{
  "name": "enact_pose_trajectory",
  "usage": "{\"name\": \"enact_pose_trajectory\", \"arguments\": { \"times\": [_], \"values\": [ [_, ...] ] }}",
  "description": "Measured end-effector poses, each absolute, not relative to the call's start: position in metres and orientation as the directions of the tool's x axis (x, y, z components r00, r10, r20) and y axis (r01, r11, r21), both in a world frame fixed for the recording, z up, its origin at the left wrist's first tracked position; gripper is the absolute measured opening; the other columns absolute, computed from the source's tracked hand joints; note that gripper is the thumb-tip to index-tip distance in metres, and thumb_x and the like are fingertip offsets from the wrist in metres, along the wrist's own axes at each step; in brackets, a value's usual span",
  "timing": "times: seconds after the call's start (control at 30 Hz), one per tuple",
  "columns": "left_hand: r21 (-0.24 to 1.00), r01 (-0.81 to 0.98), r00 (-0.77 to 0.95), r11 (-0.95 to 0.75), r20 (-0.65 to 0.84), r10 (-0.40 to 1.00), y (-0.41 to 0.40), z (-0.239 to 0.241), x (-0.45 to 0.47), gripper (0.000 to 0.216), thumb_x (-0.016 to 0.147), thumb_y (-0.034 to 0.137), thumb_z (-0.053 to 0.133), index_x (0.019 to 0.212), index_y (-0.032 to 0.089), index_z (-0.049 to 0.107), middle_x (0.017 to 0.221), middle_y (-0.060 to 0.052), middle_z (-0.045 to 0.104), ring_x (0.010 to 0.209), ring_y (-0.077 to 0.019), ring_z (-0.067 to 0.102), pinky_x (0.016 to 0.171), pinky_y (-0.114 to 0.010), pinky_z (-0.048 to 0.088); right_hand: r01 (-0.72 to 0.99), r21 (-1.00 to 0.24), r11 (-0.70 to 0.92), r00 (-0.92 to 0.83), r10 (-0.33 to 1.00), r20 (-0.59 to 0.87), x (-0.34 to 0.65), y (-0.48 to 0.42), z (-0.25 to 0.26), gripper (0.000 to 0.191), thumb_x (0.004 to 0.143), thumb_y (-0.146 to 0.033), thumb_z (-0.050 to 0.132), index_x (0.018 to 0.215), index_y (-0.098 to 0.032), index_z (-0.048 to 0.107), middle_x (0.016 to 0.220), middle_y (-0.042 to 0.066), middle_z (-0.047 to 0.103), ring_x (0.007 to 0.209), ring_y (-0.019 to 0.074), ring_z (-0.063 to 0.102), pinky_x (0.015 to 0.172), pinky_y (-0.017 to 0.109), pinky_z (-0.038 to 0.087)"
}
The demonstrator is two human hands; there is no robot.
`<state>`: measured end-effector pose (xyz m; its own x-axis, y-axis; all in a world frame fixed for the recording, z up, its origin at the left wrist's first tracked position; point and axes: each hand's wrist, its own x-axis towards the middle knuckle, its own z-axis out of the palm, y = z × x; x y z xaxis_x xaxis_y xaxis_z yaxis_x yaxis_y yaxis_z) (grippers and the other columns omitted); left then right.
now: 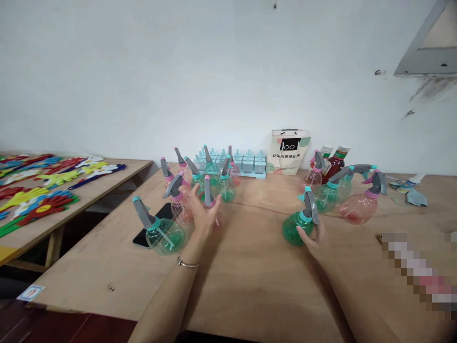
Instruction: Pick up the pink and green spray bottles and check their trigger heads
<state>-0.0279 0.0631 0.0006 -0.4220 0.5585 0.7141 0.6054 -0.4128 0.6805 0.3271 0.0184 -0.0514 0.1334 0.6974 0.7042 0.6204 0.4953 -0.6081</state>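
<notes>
My left hand (203,214) is among a group of spray bottles on the left of the table. Its thumb and fingers are spread on either side of the grey head of a pink spray bottle (219,220), whose body is partly hidden behind the hand. On the right, my right hand (314,240) is closed around the lower side of a green spray bottle (295,227) with a turquoise collar; its fingers are partly hidden. Beside my left wrist stands a clear green spray bottle (166,237), and another pink spray bottle (182,209) is just behind it.
A black phone (141,238) lies under the left bottles. Behind are a light-blue popsicle mould (253,166), a paper bag (287,155) and red-filled bottles (335,164). More spray bottles, including a tilted pink one (359,208), are at right. Colourful felt hand shapes (46,209) cover the left table.
</notes>
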Motion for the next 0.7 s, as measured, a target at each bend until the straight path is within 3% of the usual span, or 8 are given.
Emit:
{"name": "enact_pose_trajectory", "arguments": {
  "times": [0.07,0.23,0.5,0.7],
  "values": [
    [0.631,0.621,-0.423,-0.465,0.769,0.479,0.066,-0.009,-0.030,0.073,0.079,0.040,0.070,0.138,0.017,0.034,0.140,-0.019,0.043,0.116,-0.0278,0.059,0.095,-0.043,0.051,0.622,-0.601,0.503,0.130,0.690,0.712,0.327,0.018,-0.051,0.045,0.082,-0.043,0.066,0.121,-0.022,0.056,0.107,0.010,0.069,0.098,0.0294,0.068,0.087,0.049,0.056],
    [0.455,0.741,-0.284,-0.494,0.879,0.384,0.072,-0.032,-0.032,0.057,0.078,0.036,0.070,0.125,0.016,0.044,0.121,-0.016,0.056,0.120,-0.0321,0.056,0.104,-0.051,0.043,0.607,-0.614,0.504,0.143,0.691,0.709,0.325,0.019,-0.053,0.048,0.082,-0.043,0.066,0.124,-0.022,0.055,0.108,0.010,0.068,0.100,0.0294,0.067,0.088,0.049,0.055],
    [0.446,0.792,-0.280,-0.417,0.872,0.401,0.082,-0.043,-0.033,0.056,0.079,0.036,0.067,0.124,0.014,0.042,0.122,-0.021,0.055,0.122,-0.0328,0.055,0.104,-0.055,0.043,0.531,-0.702,0.474,0.163,0.756,0.634,0.322,0.018,-0.064,0.049,0.086,-0.046,0.062,0.127,-0.020,0.054,0.114,0.011,0.068,0.107,0.0281,0.066,0.095,0.048,0.053],
    [0.442,0.800,-0.258,-0.405,0.863,0.434,0.084,-0.040,-0.034,0.062,0.082,0.045,0.069,0.123,0.009,0.039,0.122,-0.029,0.055,0.126,-0.0376,0.052,0.104,-0.057,0.041,0.471,-0.727,0.500,0.132,0.775,0.619,0.322,0.021,-0.073,0.054,0.087,-0.050,0.060,0.133,-0.023,0.050,0.122,0.012,0.065,0.114,0.0280,0.063,0.100,0.048,0.050]
  ]
}}
